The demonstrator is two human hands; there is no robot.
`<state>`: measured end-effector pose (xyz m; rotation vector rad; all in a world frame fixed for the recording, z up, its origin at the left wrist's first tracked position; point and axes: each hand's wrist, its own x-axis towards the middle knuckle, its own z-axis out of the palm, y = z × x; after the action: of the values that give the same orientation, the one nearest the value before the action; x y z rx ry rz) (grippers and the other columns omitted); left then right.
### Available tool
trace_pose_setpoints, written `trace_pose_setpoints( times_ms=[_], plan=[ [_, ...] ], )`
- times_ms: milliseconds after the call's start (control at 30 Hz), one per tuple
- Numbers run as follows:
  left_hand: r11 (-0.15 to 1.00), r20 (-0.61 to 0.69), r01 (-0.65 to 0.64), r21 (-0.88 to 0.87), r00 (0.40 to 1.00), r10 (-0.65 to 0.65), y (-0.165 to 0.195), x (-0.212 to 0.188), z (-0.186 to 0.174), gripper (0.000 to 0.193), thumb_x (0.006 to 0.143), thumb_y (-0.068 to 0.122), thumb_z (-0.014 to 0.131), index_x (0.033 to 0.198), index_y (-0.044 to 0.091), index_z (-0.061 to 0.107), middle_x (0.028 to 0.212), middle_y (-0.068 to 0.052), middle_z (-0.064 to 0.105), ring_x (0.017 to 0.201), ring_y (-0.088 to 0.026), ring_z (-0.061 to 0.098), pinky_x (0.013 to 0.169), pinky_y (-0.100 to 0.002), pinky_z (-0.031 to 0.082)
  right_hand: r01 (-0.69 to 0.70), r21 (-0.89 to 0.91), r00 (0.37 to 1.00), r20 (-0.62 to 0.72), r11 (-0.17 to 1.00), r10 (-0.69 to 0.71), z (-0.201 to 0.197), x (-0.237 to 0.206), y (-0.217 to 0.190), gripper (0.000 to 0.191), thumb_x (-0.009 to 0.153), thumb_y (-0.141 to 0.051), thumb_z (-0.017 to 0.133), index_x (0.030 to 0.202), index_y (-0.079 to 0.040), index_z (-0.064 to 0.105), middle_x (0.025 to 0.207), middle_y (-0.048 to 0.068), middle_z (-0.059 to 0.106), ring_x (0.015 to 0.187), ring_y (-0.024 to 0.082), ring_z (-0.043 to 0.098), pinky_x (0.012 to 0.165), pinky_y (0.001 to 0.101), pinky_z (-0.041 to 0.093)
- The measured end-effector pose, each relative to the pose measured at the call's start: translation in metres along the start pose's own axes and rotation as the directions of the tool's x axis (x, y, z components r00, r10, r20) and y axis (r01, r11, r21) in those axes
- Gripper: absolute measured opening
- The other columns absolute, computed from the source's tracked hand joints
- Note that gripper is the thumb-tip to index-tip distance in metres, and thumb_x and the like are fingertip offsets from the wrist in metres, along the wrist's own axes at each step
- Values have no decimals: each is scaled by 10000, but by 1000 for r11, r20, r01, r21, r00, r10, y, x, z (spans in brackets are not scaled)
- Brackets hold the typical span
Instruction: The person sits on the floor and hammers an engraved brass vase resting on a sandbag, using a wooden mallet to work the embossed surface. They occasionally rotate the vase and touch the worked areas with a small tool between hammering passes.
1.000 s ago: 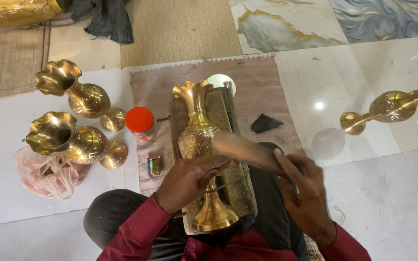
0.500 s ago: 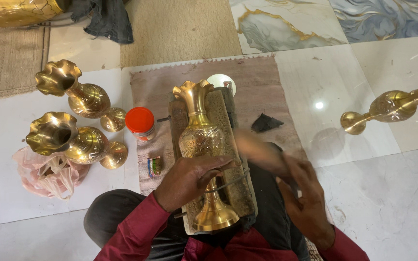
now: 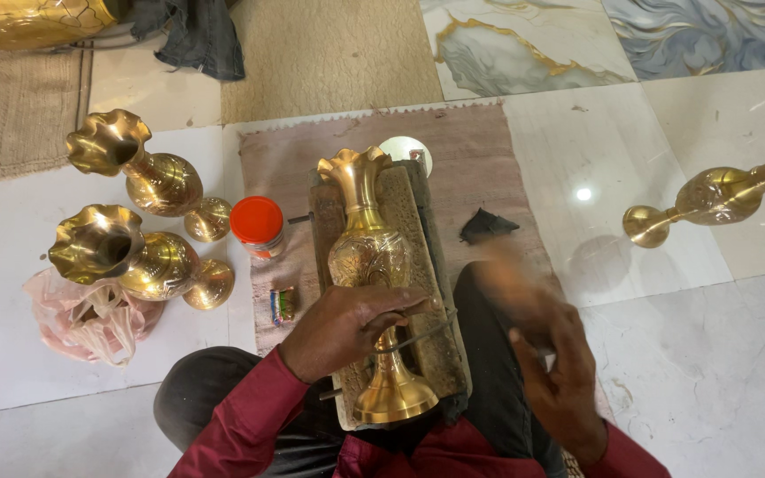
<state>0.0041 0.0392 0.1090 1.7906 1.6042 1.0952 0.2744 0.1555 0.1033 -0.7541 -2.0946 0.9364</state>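
Brass vase (image 3: 367, 257) lies on a wooden block (image 3: 418, 265), left hand (image 3: 347, 326) gripping its stem with a thin tool; right hand (image 3: 560, 372) blurred, its grip unclear.

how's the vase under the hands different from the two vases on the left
The centre vase lies on a wooden block with the left hand on it; the left vases lie untouched on the white floor. The centre vase's belly shows engraved patterning; the left vases look smoother. The centre vase's mouth points away from the person; theirs point left. All are brass, with fluted mouths and flared feet.

Blurred tool (image 3: 511, 288) in right hand (image 3: 560, 372), large brass vessel (image 3: 28, 19) cut by edge
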Motion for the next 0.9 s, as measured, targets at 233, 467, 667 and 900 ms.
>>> trace_pose_setpoints(
  times_ms=[233,467,667,900],
  plan=[
    [997,-13,-17,-70,1000,16,-15,-8,7,422,913,52,734,1307,194,682,1219,-68,771,956,-215,795,806,-323,655,87,-425,979,203,901,1,-7,3,3,693,838,-13,663,1495,-173,513,1204,156,620,1058,321,613,899,440,489],
    [930,-199,-48,-363,980,-27,-42,-33,15,379,953,-19,703,1314,85,656,1185,-110,772,1022,-210,804,862,-324,654,73,-423,961,270,903,49,0,10,-2,643,846,-80,714,1459,-199,562,1173,174,628,1049,353,626,879,450,515],
    [973,-211,-104,-208,976,60,-51,-40,25,457,907,-13,750,1338,96,647,1162,-107,784,1002,-207,808,848,-301,693,199,-497,956,288,845,-56,-3,19,-9,637,845,-80,704,1456,-199,570,1126,161,647,1006,335,641,856,468,504],
    [959,-237,-132,-251,969,71,-57,-44,28,499,883,-72,745,1343,80,624,1242,-138,750,1054,-237,791,873,-310,675,311,-575,921,378,757,-91,-12,35,-14,652,829,-32,677,1447,-211,575,1086,122,665,970,285,642,845,454,488]
  ],
)
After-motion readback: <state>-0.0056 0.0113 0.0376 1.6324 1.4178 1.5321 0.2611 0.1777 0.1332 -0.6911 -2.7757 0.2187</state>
